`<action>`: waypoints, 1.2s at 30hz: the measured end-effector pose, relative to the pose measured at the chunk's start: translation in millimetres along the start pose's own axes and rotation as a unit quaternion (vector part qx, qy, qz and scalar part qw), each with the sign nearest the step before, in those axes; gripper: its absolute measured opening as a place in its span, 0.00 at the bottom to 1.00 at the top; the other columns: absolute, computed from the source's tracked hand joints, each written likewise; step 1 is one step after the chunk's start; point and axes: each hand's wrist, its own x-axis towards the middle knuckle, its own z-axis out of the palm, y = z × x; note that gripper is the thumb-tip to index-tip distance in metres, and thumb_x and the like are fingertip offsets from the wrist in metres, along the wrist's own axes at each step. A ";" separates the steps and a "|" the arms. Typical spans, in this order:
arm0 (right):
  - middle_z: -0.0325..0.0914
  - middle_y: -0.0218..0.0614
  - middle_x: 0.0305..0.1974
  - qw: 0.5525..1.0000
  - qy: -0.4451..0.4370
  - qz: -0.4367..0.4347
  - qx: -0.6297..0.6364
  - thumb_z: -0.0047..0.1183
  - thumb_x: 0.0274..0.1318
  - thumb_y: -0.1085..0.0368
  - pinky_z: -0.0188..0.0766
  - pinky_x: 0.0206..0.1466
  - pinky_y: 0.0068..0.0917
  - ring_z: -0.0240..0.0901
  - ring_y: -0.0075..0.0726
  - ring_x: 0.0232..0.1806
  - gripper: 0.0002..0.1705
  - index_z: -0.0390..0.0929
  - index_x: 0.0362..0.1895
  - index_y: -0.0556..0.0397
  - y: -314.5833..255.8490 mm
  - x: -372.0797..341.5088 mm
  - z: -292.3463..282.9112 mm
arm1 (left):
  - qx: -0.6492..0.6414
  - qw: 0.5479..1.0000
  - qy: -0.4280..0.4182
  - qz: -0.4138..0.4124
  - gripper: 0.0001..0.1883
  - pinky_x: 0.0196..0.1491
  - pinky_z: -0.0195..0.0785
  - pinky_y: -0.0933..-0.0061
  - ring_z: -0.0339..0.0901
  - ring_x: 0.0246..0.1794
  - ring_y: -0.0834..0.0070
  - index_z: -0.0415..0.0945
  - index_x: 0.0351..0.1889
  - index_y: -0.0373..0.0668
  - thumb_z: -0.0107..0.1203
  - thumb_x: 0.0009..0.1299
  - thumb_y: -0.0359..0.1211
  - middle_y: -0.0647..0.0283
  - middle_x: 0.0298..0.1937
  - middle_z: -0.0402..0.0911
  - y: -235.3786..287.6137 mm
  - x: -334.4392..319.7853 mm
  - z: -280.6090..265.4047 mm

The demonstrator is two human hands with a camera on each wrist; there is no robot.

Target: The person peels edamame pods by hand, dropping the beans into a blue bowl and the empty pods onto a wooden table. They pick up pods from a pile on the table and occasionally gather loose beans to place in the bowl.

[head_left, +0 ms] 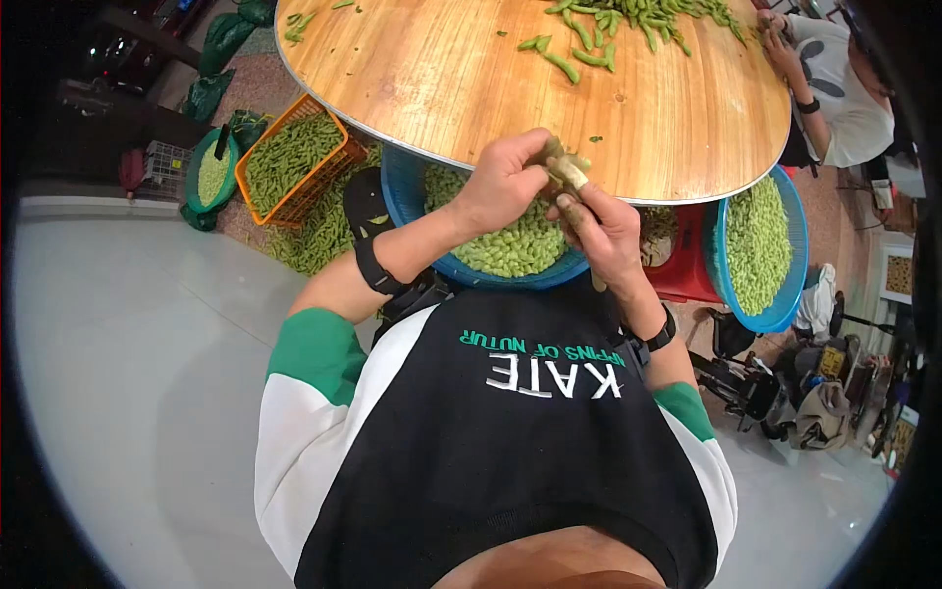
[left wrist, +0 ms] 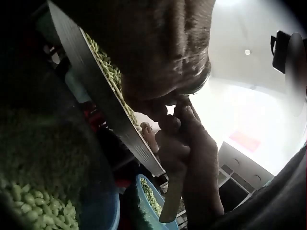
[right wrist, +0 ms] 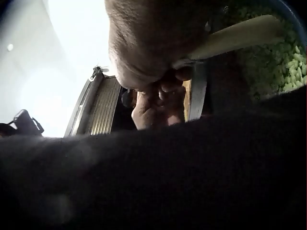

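Note:
In the head view my left hand and right hand meet over the table's near edge, fingertips together. Dark stains mark the fingers. The left hand's curled fingers and thumb pinch at a pale band beside the right fingertips; I cannot tell exactly what lies between them. A pale flat strip hangs from the right hand's curled fingers in the left wrist view. The same strip reaches out past that hand in the right wrist view. Below the hands, a blue basket holds shelled green beans.
Green bean pods lie on the round wooden table. An orange crate of pods stands at left, a second blue basket of beans at right, near a red stool. Another person sits across at right.

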 end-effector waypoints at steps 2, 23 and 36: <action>0.76 0.26 0.27 1.000 -0.006 0.001 -0.013 0.47 0.62 0.70 0.58 0.20 0.12 0.61 0.12 0.19 0.21 0.71 0.60 0.53 -4.4 -0.2 -0.5 | -0.008 1.000 0.011 -0.015 0.07 0.38 0.69 0.82 0.74 0.34 0.85 0.72 0.38 0.34 0.44 0.65 0.21 0.68 0.35 0.77 -7.2 0.0 -2.5; 0.69 0.48 0.33 0.872 0.110 -0.137 -0.457 0.55 0.47 0.69 0.68 0.35 0.44 0.70 0.56 0.34 0.12 0.69 0.37 0.57 -1.5 34.5 -27.8 | 0.799 0.557 0.194 0.116 0.06 0.41 0.69 0.58 0.76 0.33 0.56 0.76 0.32 0.38 0.55 0.60 0.31 0.51 0.32 0.77 68.0 -44.7 -123.6; 0.68 0.51 0.33 0.929 -0.069 -0.101 -0.349 0.53 0.44 0.71 0.69 0.37 0.45 0.70 0.60 0.34 0.16 0.70 0.41 0.58 -17.0 19.7 -13.1 | 0.636 0.762 0.103 0.074 0.11 0.43 0.69 0.60 0.77 0.40 0.53 0.78 0.39 0.36 0.54 0.62 0.33 0.48 0.36 0.79 16.7 142.5 -92.7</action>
